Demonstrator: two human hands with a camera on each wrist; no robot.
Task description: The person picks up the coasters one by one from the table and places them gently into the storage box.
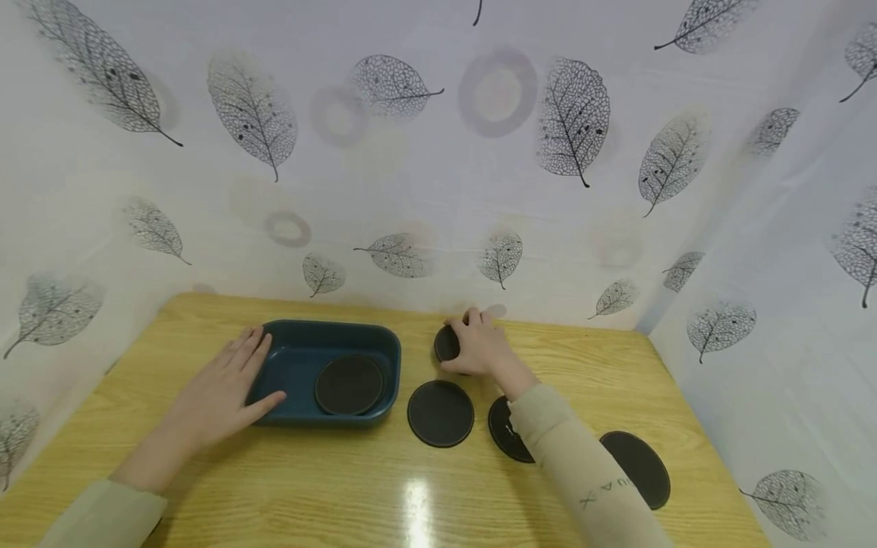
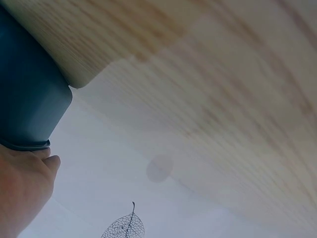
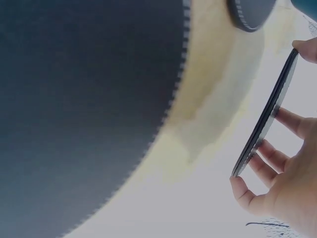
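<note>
A person's right hand [image 1: 479, 346] pinches a dark round coaster [image 1: 447, 344] by its rim at the far side of a wooden bench [image 1: 342, 487], thumb on one edge and curled fingers [image 3: 292, 121] on the other, the disc tipped up on edge in the right wrist view. The left hand [image 1: 222, 388] lies open with straight fingers against the left wall of a dark blue tray [image 1: 384, 339], thumb along its near rim, holding nothing. 1 coaster in the tray [image 1: 349, 385] already lies flat at its right end. 3 more sit on the bench near the person: 1 just right of the tray [image 1: 440, 413], 1 half hidden by the beige sleeve [image 1: 503, 434], and 1 farther right [image 1: 644, 466]. By the look of it, the lifted coaster is bound for the tray; doing that well would seem to mean keeping the rim pinch firm while the disc is on edge, carrying it left over the tray's right wall without clipping it, and laying it flat on or beside the coaster there while the left hand braces the tray against sliding. Faint lettering on the right sleeve [image 1: 606, 489] seems to read "UAX", partly lost in the folds; no other writing or brand shows.
</note>
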